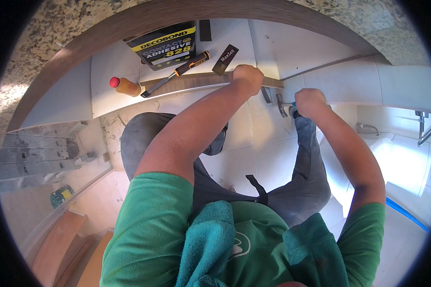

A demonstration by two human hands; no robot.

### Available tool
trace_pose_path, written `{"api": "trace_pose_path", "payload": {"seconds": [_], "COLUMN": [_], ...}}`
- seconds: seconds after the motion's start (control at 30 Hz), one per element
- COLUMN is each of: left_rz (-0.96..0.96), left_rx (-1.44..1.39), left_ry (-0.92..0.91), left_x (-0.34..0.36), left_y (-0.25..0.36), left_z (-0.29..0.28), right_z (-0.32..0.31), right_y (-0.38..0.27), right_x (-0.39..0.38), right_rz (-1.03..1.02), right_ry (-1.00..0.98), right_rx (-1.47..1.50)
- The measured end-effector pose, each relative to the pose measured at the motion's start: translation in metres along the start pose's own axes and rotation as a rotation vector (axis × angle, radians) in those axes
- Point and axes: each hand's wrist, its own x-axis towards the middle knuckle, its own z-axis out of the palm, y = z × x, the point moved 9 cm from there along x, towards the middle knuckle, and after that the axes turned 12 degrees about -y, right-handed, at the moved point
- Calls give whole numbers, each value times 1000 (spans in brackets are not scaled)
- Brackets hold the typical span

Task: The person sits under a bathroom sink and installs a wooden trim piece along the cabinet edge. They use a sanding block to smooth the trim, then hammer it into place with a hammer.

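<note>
My left hand (248, 77) is closed at the dark wood-look front edge (191, 82) of the white cabinet base. Its fingers point away, so what they hold is hidden. Just right of it, a narrow dark flat piece (266, 94) sticks out below the edge. My right hand (312, 102) is curled around the handle of a claw hammer (281, 106), whose metal head faces the left hand. On the cabinet base lie a chisel (177, 71) with a black and orange handle and a small dark printed packet (225, 59).
A black and yellow adhesive can (166, 48) stands inside the cabinet, near a red-capped bottle (124, 86). Overhead curves a granite counter edge (48, 52). My legs straddle the tiled floor (244, 158). Wooden boards (57, 244) lie lower left; a blue hose (407, 214) runs right.
</note>
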Motion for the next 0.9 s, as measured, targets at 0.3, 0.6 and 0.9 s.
{"api": "trace_pose_path", "payload": {"seconds": [0.3,0.6,0.9], "left_rz": [-1,0,1], "left_rx": [-75,-77,-75], "left_ry": [17,26,15], "left_x": [6,1,1], "left_y": [1,1,1], "left_z": [1,-3,-1], "right_z": [-2,4,0], "right_y": [8,0,4], "right_x": [11,-4,-4], "right_rz": [8,0,1], "right_ry": [194,78,159], "right_rx": [153,130,153]}}
